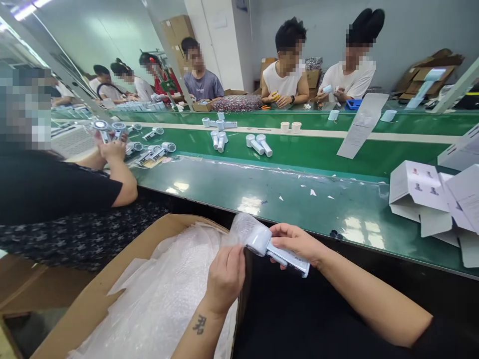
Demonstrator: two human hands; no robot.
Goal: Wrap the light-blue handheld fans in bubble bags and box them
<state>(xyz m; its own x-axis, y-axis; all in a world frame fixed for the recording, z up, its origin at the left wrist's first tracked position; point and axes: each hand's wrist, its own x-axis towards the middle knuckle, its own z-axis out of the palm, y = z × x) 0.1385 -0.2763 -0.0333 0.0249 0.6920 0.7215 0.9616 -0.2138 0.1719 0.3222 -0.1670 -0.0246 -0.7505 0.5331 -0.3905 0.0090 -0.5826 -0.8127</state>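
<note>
My right hand (294,244) is closed around the handle of a light-blue handheld fan (260,240) with a round head. The fan's head points left, and part of it sits in the mouth of a clear bubble-wrap bag (242,227). Pinched at the bag's lower edge are the fingers of my left hand (226,271). Both hands are above the gap between the bench edge and a cardboard box (93,284). Inside that box lies a pile of bubble-wrap bags (168,289), just left of my left forearm.
A green bench (224,187) runs across the front, with a green conveyor (314,149) behind it carrying several fans (260,143). Folded white cartons (419,192) stand at right. A co-worker's arm (123,182) is close at left; other people sit across the line.
</note>
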